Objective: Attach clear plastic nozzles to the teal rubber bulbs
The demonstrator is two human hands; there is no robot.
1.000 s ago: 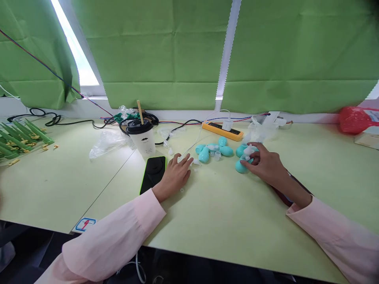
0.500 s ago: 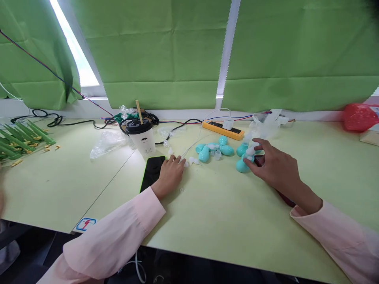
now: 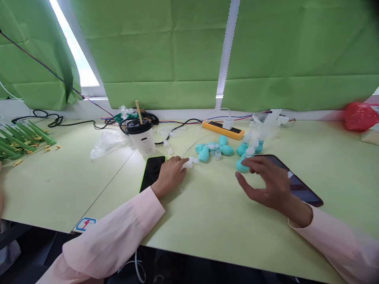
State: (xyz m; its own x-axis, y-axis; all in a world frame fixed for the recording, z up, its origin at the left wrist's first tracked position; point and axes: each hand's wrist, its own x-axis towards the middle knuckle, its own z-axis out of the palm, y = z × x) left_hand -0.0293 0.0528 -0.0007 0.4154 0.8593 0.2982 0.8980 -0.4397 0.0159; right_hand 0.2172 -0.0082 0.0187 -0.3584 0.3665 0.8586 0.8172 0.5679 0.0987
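My left hand [image 3: 173, 173] rests on the table beside the phone with the green edge [image 3: 152, 169], its fingertips at some small white translucent pieces [image 3: 189, 162]. Thumb and forefinger of my right hand [image 3: 268, 181] are apart with nothing between them, just in front of a teal bulb-shaped piece [image 3: 242, 166]. That piece and two other teal ones with white tops [image 3: 250, 151] stand in a group. Several more teal pieces [image 3: 204, 154] lie in the middle, with a small clear cup [image 3: 218, 155] among them. A dark tablet-like device [image 3: 304, 189] lies partly under my right hand.
A lidded paper cup with a straw [image 3: 142, 138] stands behind the phone. An orange power strip [image 3: 223, 130] with a white plug lies at the back. Clear plastic bags, cables, green spiky pieces [image 3: 23, 138] and a red bag [image 3: 359, 116] are along the edges.
My right hand has come away from the teal and white pieces and moved down toward me, uncovering more of the dark device. My left fingers have shifted slightly right onto the white pieces.
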